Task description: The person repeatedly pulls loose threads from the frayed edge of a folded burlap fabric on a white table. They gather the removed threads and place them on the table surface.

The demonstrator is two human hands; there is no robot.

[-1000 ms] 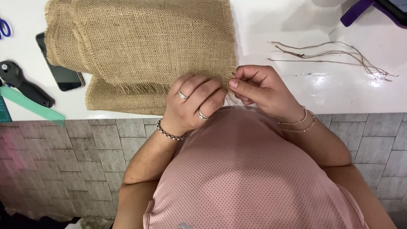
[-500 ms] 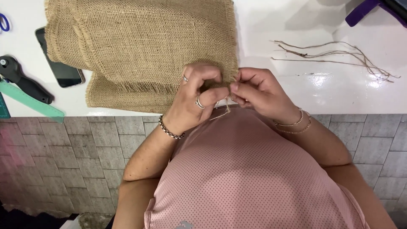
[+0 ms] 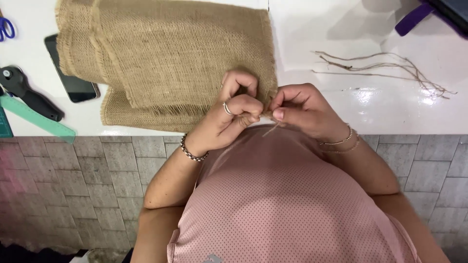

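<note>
- Both hands at the near right corner of the burlap piece (image 3: 170,63), which lies on the white table (image 3: 312,29) with its frayed near edge at the table's front lip.
- Left hand (image 3: 234,109): fingers curled tight, clamping the burlap corner between thumb and forefinger.
- Right hand (image 3: 302,109): thumb and forefinger pinched on a single loose thread (image 3: 270,129) at the corner; the thread's tail hangs down toward my pink shirt (image 3: 282,204).
- Doing it well, my judgement: keep the left-hand clamp right beside the thread, draw straight along the weave, slow and even. A sideways tug would likely pucker the cloth or snap the fibre.
- Pulled threads (image 3: 385,68) lie in a loose bundle far right on the table, well apart from the burlap.
- Left side: dark phone (image 3: 70,78), black-handled tool (image 3: 29,92) and green ruler (image 3: 39,117), none touched.
- Hard to tell: exact pinch point is hidden behind my knuckles; can't see how much thread is out of the weave.
- Cut off: blue scissor handle (image 3: 6,28) at the far left edge, purple thing (image 3: 414,18) far right. Burlap is layered or folded; layer count unclear.
</note>
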